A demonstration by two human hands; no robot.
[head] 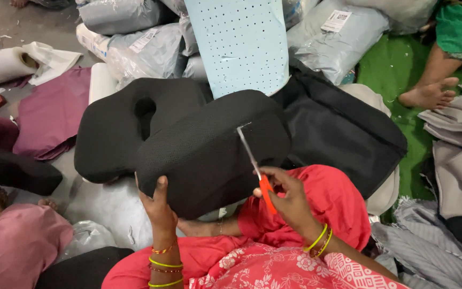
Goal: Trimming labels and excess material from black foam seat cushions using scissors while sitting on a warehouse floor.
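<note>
My left hand [159,206] grips the near edge of a black mesh-covered cushion [209,150] and holds it up on my lap. In my right hand [290,200] is a pair of orange-handled scissors [256,168], whose blades point up to a small light tag or thread on the cushion's top right face. A second black cushion [118,123] with an oval hole lies just behind and to the left, touching the first. Both wrists carry yellow and red bangles.
A pale blue perforated foam slab [241,43] stands behind the cushions. Grey plastic-wrapped packages [338,43] are piled at the back. Black fabric covers [343,128] lie to the right, maroon cloth [49,112] to the left. Another person's bare foot [429,93] rests on green matting.
</note>
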